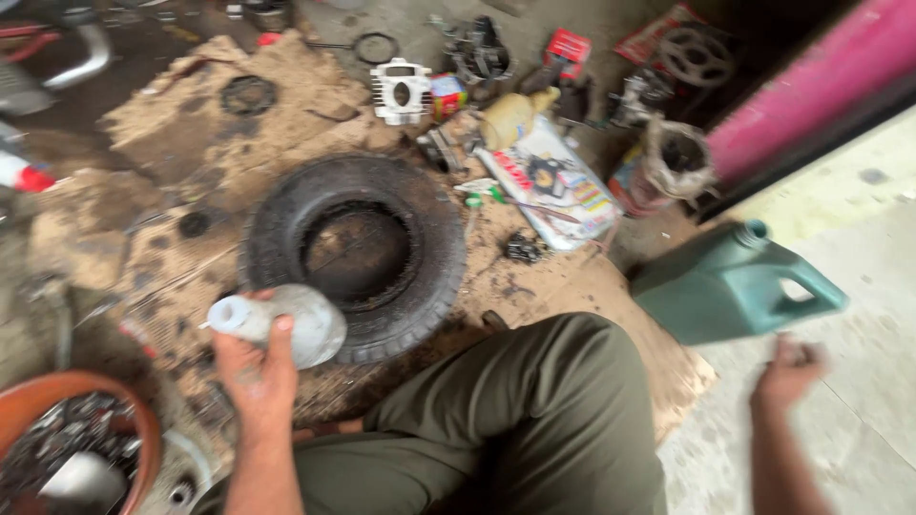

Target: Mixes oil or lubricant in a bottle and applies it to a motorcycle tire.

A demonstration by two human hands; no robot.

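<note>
**Two bare hands, low over the floor**

Left hand (256,367) is raised, fingers curled tight around a grip, just before the tyre (355,253). Right hand (790,370), blurred, hangs loosely open, well right of the tyre, forearm stretched forward.

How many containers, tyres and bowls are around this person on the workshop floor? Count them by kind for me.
Plastic bottles and jugs: 3, the grey-white bottle in the left hand, the green jug near the right hand, the yellowish bottle
Tyres: 1, the black tyre
Bowls: 1, the orange bowl of metal parts
Total: 5
</note>
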